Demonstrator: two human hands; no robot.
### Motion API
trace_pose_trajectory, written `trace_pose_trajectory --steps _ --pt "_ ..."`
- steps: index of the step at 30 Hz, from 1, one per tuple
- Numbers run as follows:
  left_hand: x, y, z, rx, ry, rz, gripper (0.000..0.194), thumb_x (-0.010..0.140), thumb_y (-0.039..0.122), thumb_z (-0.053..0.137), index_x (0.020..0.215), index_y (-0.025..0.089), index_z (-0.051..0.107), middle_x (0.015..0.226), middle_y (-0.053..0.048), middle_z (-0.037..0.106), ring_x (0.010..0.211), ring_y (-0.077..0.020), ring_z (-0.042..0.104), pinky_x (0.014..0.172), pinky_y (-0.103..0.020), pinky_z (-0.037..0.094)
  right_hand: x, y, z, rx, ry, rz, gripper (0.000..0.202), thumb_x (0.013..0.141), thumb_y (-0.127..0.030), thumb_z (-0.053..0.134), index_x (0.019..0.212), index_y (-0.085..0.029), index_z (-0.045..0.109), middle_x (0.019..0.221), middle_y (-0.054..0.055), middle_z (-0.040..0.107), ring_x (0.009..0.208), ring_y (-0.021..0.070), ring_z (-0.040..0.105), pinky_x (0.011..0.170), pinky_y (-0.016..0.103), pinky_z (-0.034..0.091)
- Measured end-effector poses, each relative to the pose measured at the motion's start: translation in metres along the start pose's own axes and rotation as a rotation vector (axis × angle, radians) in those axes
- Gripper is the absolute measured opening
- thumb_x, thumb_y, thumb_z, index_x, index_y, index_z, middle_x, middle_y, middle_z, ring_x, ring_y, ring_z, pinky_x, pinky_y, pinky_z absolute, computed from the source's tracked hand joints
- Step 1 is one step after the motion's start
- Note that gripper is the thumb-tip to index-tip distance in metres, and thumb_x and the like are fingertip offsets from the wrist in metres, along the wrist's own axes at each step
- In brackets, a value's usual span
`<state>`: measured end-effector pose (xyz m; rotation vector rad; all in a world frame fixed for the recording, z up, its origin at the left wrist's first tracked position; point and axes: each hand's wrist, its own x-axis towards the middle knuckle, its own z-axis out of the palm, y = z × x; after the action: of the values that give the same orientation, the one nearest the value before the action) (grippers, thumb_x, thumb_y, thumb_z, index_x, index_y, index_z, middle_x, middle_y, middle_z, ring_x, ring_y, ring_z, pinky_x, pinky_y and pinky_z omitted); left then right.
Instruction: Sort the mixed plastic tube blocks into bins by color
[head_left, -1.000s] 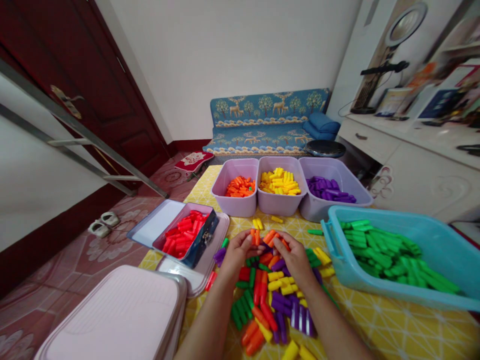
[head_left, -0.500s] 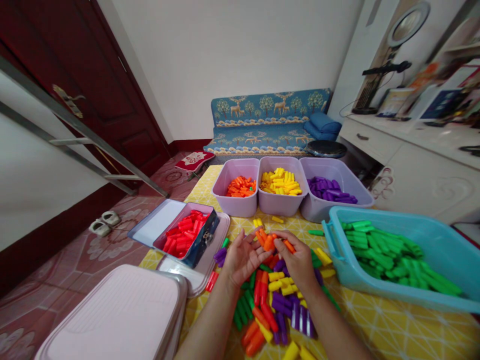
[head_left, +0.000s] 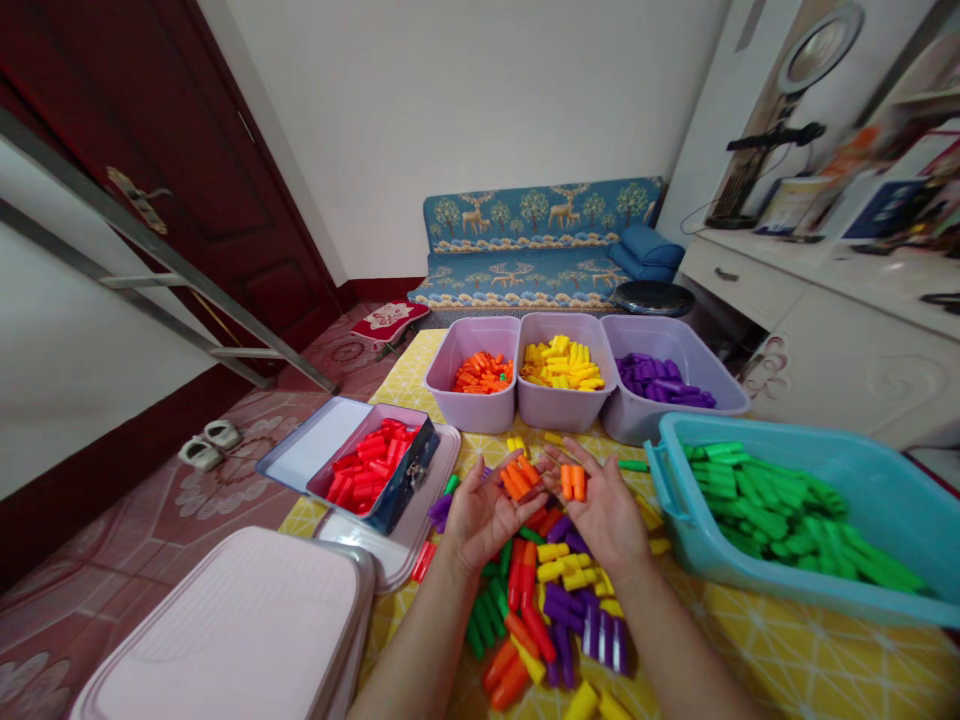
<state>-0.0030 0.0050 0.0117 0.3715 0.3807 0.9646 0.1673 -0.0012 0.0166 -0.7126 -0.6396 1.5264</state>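
Observation:
Both palms face up above a mixed pile. On the spread fingers of my left hand [head_left: 480,520] lie several short orange plastic tube pieces [head_left: 520,478], side by side. A smaller row of orange tube pieces [head_left: 574,482] rests on the fingers of my right hand [head_left: 606,515], which are also spread. Beneath, loose pieces cover the cloth: purple [head_left: 566,608], red [head_left: 523,575], yellow [head_left: 566,568] and green [head_left: 487,618]. My forearms and hands hide part of the pile.
Behind the pile stand lilac bins with orange [head_left: 435,385], yellow [head_left: 529,405] and purple pieces [head_left: 660,380]. A turquoise tub [head_left: 795,590] of green pieces is at right. An open tin [head_left: 409,490] of red pieces sits left on a lid, near stacked pink lids [head_left: 232,620].
My right hand has moved slightly away from my left and turned palm up, its fingers spreading to show the orange pieces. The left hand has barely moved.

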Motion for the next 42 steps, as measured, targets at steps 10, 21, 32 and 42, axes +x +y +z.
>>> trace_pose_trajectory --steps 10,21,32,42 --pt "0.001 -0.006 -0.003 0.148 0.106 0.137 0.039 0.079 0.019 0.069 0.116 0.014 0.057 0.118 -0.012 0.066 0.116 -0.0235 0.060 0.106 -0.036 0.043 0.006 0.016 -0.011 0.052 0.017 -0.025 0.053 0.067 -0.015 0.071 0.118 -0.025 0.059 0.114 0.005 0.068 0.119 0.0234 0.059 0.113 0.045 0.035" --pt "0.001 -0.006 0.006 0.323 0.213 0.207 0.044 0.075 0.046 0.073 0.102 0.014 0.058 0.082 -0.004 0.068 0.057 -0.0066 0.060 0.053 -0.015 0.048 0.004 0.021 -0.018 -0.098 0.067 0.108 0.029 0.073 -0.035 0.076 0.095 -0.018 0.067 0.078 0.003 0.072 0.063 0.0128 0.067 0.055 0.021 0.053" --pt "0.004 -0.014 0.000 1.263 0.331 0.393 0.040 0.083 0.053 0.056 0.075 0.013 0.060 0.066 0.000 0.056 0.060 -0.0110 0.049 0.056 -0.021 0.037 0.002 0.021 -0.012 -0.200 0.030 0.054 0.027 0.072 -0.039 0.076 0.091 -0.020 0.072 0.073 0.000 0.067 0.062 0.0093 0.058 0.056 0.018 0.046" --pt "-0.003 -0.012 0.002 1.413 0.151 0.315 0.032 0.087 0.040 0.055 0.086 0.012 0.071 0.077 -0.003 0.069 0.073 -0.0185 0.061 0.068 -0.026 0.046 0.000 0.026 -0.013 -0.286 0.042 -0.039 0.043 0.077 -0.039 0.073 0.114 -0.022 0.058 0.082 0.003 0.072 0.068 0.0149 0.064 0.064 0.025 0.050"
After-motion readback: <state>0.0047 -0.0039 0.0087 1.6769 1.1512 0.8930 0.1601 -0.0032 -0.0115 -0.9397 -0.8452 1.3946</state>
